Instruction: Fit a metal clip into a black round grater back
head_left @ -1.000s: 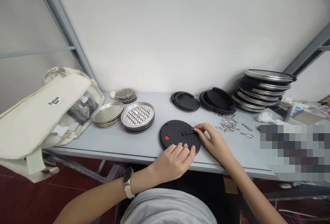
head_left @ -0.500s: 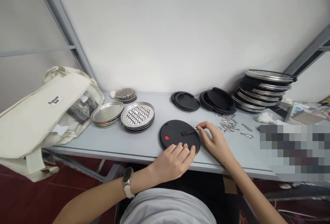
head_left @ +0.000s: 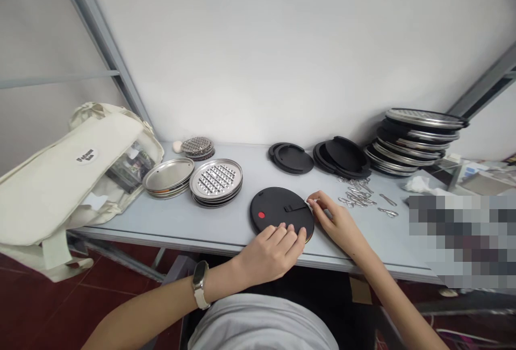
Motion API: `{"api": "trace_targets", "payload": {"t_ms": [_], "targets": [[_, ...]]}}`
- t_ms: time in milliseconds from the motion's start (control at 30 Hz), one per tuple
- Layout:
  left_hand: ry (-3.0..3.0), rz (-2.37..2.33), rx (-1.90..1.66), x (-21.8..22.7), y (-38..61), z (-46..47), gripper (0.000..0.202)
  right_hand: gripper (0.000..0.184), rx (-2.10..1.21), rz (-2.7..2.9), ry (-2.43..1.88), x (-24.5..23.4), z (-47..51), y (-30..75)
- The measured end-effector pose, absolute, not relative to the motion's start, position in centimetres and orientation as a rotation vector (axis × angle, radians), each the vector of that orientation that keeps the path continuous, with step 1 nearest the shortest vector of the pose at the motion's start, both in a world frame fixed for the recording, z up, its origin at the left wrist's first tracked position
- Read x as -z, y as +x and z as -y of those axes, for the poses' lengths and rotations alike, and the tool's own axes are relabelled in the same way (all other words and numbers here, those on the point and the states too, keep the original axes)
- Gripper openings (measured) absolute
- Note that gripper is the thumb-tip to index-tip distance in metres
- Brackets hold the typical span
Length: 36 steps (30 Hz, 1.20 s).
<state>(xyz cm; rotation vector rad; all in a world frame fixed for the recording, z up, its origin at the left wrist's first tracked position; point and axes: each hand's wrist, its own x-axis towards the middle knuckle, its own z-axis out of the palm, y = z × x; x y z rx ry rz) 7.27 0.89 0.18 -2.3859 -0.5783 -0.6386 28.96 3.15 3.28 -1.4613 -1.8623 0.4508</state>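
In the head view a black round disc [head_left: 278, 207] with a red dot and a small slotted catch lies near the table's front edge. My left hand [head_left: 274, 250] bends over its near rim, fingers together and pressing on top; the thumb is hidden. At the disc's right rim, my right hand [head_left: 328, 218] pinches a small shiny metal clip [head_left: 307, 201] between thumb and index finger. Most of that clip is covered by the fingertips. Several loose metal clips [head_left: 357, 197] lie in a pile beyond my right hand.
Round grater plates [head_left: 216, 179] and plain metal discs [head_left: 168, 176] are stacked at left, beside a cream bag [head_left: 68, 178]. Black round holders [head_left: 292, 158] lie toward the wall. A tall stack of metal and black discs [head_left: 417, 140] stands at right, near a blurred area.
My right fingertips have shifted very slightly at the disc's right rim, and the metal clip sits closer against it. My left hand stays in place; the view has moved slightly.
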Motion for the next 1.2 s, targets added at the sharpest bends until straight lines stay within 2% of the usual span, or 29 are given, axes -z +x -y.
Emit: {"api": "trace_targets", "payload": {"t_ms": [633, 1200], "targets": [[-2.381, 0.558, 0.658, -0.5, 7.2, -0.9, 0.036, 0.016, -0.417, 1.91, -1.481, -3.0, -3.9, 28.5], [-2.368, 0.543, 0.696, -0.4, 7.3, -0.9, 0.036, 0.025, -0.398, 1.928, -1.467, -3.4, -3.1, 28.8]]}}
